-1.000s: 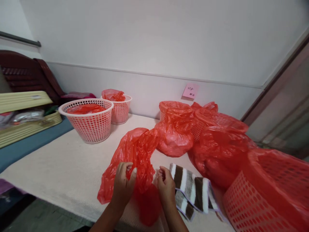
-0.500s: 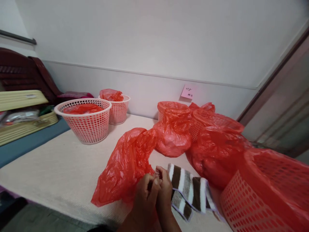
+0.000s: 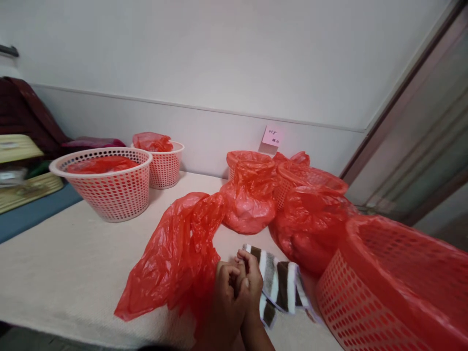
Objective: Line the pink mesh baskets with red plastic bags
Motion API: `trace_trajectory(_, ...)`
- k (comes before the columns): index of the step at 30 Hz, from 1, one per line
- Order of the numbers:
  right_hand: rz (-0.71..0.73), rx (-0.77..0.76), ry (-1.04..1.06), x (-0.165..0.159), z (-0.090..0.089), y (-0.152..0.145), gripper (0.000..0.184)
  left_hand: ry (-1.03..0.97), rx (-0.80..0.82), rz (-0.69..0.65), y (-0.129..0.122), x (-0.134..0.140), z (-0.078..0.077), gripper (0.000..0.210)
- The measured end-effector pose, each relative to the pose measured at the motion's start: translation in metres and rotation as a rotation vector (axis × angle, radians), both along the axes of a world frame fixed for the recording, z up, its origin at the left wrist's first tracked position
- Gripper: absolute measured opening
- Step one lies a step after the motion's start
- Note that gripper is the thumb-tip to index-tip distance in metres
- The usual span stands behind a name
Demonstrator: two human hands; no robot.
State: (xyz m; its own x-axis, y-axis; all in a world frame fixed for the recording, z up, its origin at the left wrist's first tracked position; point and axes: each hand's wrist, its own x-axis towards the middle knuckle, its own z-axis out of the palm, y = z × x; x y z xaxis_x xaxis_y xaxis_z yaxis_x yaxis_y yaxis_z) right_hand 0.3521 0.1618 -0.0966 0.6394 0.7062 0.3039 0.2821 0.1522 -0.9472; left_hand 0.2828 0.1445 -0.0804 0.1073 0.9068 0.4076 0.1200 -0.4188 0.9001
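My left hand [image 3: 228, 290] and my right hand [image 3: 252, 278] are pressed together low in the middle of the view. Their fingers are curled in on each other, and whatever lies inside them, if anything, is hidden. Just left of them a crumpled red plastic bag [image 3: 175, 243] lies on the table, its edge close to my left hand. Touching or just behind my right hand is a folded striped towel [image 3: 271, 273] in brown, white and grey with a purple edge.
Red bags line several baskets on the right, the nearest basket [image 3: 351, 287] at the table's front. Two pink perforated baskets stand left, the larger basket [image 3: 120, 195] in front. A pink note [image 3: 271, 136] sticks to the wall. The table [image 3: 73, 263] has a pale cover.
The view has turned a little to the right, so objects sit farther left. My hands stay together; my right fingers now overlap the towel's near corner.
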Motion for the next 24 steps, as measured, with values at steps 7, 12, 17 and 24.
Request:
trace_trajectory(7, 0.0, -0.028, 0.009, 0.008, 0.015, -0.011, 0.031, -0.033, -0.225, -0.082, -0.011, 0.001, 0.015, 0.026)
trace_trajectory(12, 0.038, -0.064, 0.045, 0.007, 0.023, -0.015, 0.034, -0.001, -0.28, -0.151, -0.014, -0.006, 0.014, 0.03)
trace_trajectory(17, 0.066, -0.047, 0.072, 0.006, 0.024, -0.013, 0.033, -0.029, -0.298, -0.233, -0.01, -0.01, 0.006, 0.028)
trace_trajectory(24, 0.041, -0.049, 0.094, 0.006, 0.029, -0.012, 0.035, 0.034, -0.192, -0.265, -0.007, -0.022, 0.004, 0.023)
